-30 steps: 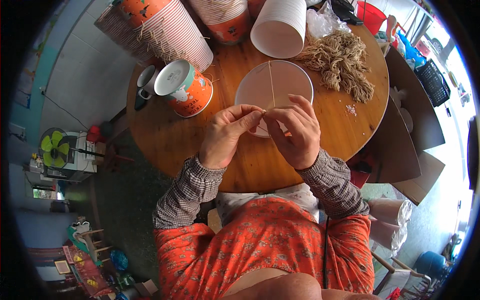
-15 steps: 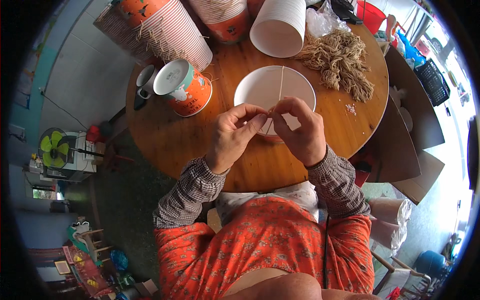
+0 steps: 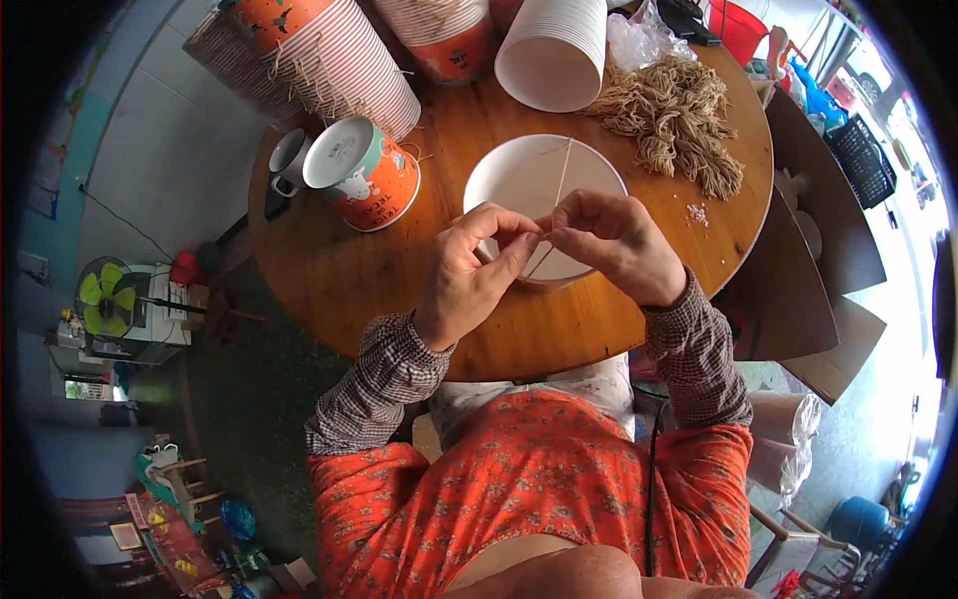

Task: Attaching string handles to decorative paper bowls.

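A white paper bucket (image 3: 529, 175) stands open on the round wooden table (image 3: 339, 270), with a thin tan cord (image 3: 561, 178) stretched across its mouth. My left hand (image 3: 469, 275) and my right hand (image 3: 614, 245) meet over the bucket's near rim. Both pinch the near end of the cord between thumb and fingers, fingertips almost touching. The near rim of the bucket is hidden under my hands.
A pile of tan cords (image 3: 674, 105) lies at the back right. An orange printed bucket (image 3: 364, 175) lies on its side at the left beside a small cup (image 3: 289, 160). Stacks of buckets (image 3: 329, 60), (image 3: 554, 50) lie along the far edge. A fan (image 3: 105, 299) stands on the floor.
My hands drew slightly toward me, from over the bucket's middle to its near rim, still working the cord. The bucket's inside shows more now.
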`<state>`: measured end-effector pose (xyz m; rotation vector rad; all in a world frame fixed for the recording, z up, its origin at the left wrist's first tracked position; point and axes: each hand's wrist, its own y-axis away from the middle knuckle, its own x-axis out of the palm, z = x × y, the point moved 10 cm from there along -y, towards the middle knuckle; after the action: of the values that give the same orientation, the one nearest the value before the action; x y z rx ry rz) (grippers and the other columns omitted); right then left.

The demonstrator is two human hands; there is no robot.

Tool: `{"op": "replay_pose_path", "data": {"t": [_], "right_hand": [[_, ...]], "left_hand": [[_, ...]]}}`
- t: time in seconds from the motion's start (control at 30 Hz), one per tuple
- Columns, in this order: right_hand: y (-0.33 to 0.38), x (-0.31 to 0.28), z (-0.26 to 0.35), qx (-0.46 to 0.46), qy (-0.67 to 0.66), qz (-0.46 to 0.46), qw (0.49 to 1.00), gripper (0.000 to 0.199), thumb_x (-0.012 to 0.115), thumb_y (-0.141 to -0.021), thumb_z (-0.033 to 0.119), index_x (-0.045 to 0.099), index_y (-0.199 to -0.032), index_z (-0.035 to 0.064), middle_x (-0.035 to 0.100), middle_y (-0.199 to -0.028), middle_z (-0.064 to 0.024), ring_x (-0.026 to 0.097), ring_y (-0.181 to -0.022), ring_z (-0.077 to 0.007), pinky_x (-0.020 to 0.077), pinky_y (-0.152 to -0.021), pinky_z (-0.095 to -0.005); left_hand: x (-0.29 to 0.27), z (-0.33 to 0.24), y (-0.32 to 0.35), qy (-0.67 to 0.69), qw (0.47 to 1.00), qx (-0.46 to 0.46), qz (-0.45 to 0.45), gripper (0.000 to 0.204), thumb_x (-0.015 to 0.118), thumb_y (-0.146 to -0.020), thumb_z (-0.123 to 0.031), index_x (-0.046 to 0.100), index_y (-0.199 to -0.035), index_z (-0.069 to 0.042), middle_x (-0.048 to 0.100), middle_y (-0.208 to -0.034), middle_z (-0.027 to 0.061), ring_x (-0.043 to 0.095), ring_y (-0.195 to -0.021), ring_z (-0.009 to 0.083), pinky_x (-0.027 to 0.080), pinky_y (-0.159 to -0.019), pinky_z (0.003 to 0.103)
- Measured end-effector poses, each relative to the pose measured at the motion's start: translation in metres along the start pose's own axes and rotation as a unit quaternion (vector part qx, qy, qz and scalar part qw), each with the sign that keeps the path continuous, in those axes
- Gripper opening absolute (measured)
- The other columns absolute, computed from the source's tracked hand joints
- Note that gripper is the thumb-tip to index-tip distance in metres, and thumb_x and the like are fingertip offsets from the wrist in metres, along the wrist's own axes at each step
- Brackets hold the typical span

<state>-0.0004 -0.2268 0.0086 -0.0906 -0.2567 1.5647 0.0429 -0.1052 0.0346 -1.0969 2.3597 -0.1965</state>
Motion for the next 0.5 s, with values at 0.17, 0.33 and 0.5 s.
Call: {"op": "replay_pose_path", "data": {"t": [0.17, 0.33, 0.5], "right_hand": [[0.003, 0.006, 0.008, -0.023, 0.069, -0.007, 0.997, 0.014, 0.064, -0.088, 0.010, 0.062, -0.093, -0.0029, 0.068, -0.091, -0.0083, 0.063, -0.090, -0.0128, 0.0496, -0.084, -0.0288], [0.011, 0.006, 0.024, -0.078, 0.186, -0.048, 0.978, 0.011, 0.065, -0.085, 0.008, 0.064, -0.093, -0.0007, 0.068, -0.088, -0.0092, 0.065, -0.085, -0.0143, 0.0516, -0.077, -0.0303], [0.018, 0.010, 0.029, -0.098, 0.218, -0.046, 0.970, 0.012, 0.066, -0.085, 0.005, 0.063, -0.096, 0.0009, 0.068, -0.089, -0.0077, 0.066, -0.084, -0.0158, 0.0520, -0.077, -0.0306]], "left_hand": [[0.005, -0.005, -0.002, 0.016, 0.999, 0.010, 0.035, 0.011, 0.065, -0.089, -0.011, 0.065, -0.091, 0.000, 0.067, -0.085, 0.0038, 0.061, -0.075, 0.0085, 0.049, -0.070, 0.025], [0.017, 0.024, 0.002, 0.246, 0.950, -0.169, 0.092, 0.021, 0.063, -0.092, -0.017, 0.065, -0.100, 0.002, 0.067, -0.093, 0.0020, 0.059, -0.086, 0.0073, 0.047, -0.080, 0.024], [0.017, 0.031, 0.005, 0.311, 0.923, -0.193, 0.117, 0.023, 0.062, -0.092, -0.019, 0.065, -0.103, 0.001, 0.066, -0.095, 0.0013, 0.058, -0.089, 0.0066, 0.044, -0.085, 0.022]]}}
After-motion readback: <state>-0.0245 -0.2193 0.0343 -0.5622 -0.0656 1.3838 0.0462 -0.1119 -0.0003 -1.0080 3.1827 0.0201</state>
